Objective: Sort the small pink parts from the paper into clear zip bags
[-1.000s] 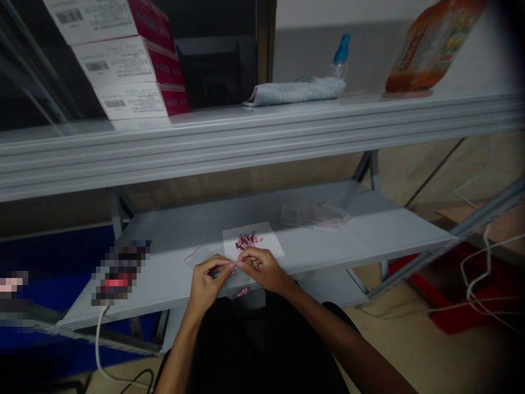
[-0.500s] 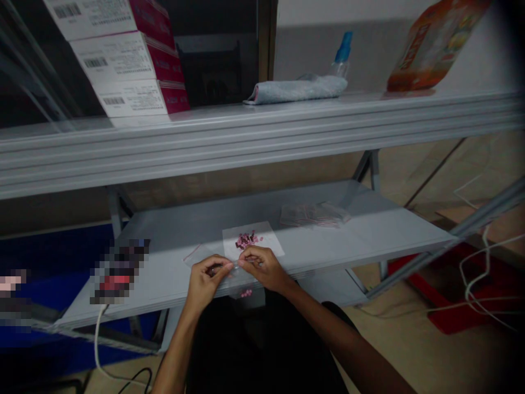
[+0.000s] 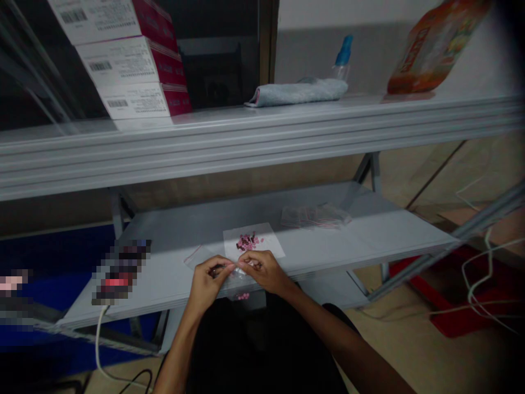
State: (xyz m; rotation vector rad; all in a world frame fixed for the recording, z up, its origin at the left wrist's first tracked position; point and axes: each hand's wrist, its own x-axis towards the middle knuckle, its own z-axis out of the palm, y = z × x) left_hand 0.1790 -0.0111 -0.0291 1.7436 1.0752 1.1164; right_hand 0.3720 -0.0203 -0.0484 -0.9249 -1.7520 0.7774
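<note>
Between my left hand (image 3: pixel 210 278) and my right hand (image 3: pixel 264 269), a small clear plastic bag (image 3: pixel 241 283) is pinched at its top edge. Thumbs and forefingers of both hands meet there, closed on the plastic. A few pink bead-like pieces rest in the bottom of the bag, which hangs over the shelf's front edge. Just beyond my fingers, a heap of small pink and dark red pieces (image 3: pixel 248 241) lies on a white sheet of paper (image 3: pixel 273 241). Another clear zip bag (image 3: pixel 196 255) lies flat beside my left hand.
Several flat clear bags (image 3: pixel 314 216) lie on the grey lower shelf (image 3: pixel 389 227), right of the paper. A pixelated item (image 3: pixel 123 273) with a white cable is at left. The upper shelf holds stacked boxes (image 3: pixel 129 63), a folded cloth (image 3: pixel 299 93), a spray bottle (image 3: pixel 343 57) and an orange bottle (image 3: pixel 435 52).
Both hands keep their pinch at the top of the bag, with fingertips slightly lower. The pink pieces in the bag have shifted a little left and down. The view has moved slightly.
</note>
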